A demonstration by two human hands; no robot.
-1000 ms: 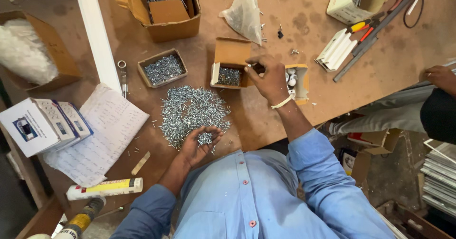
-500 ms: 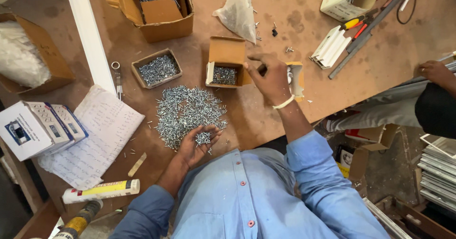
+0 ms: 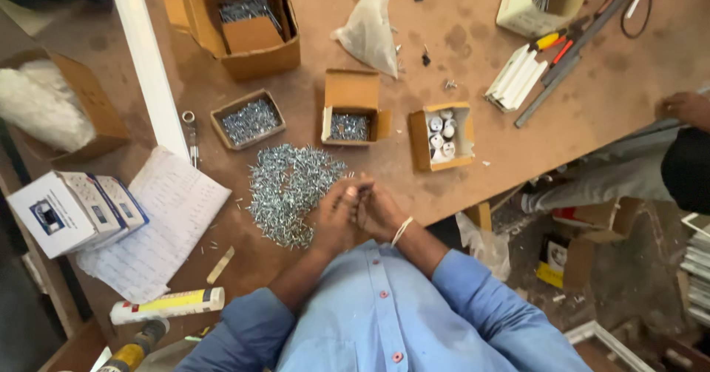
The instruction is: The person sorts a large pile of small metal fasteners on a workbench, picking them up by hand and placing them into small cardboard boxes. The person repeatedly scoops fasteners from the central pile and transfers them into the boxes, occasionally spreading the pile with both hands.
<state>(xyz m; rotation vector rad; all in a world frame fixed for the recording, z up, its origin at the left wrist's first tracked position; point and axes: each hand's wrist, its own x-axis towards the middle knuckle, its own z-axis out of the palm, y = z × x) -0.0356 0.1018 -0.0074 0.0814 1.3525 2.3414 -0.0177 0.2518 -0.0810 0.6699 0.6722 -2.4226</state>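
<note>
A heap of small silver screws [image 3: 288,188] lies on the brown table [image 3: 458,39] in front of me. My left hand [image 3: 334,217] and my right hand [image 3: 379,211] are together at the heap's near right edge, fingers curled around a few screws held between them. Beyond the heap stand a small open carton with screws [image 3: 349,119], a shallow tray of screws [image 3: 250,119] to its left, and a carton of white round parts [image 3: 442,135] to its right.
A big carton of screws [image 3: 248,21] and a plastic bag [image 3: 368,32] sit farther back. White strips and tools [image 3: 547,54] lie at the right. A paper sheet [image 3: 163,220], white boxes [image 3: 70,209] and a sealant tube [image 3: 166,305] are at the left. Another person's hand [image 3: 684,109] rests at the right edge.
My right hand has come back from the small carton to meet my left hand at the heap's edge. The left hand has closed over screws.
</note>
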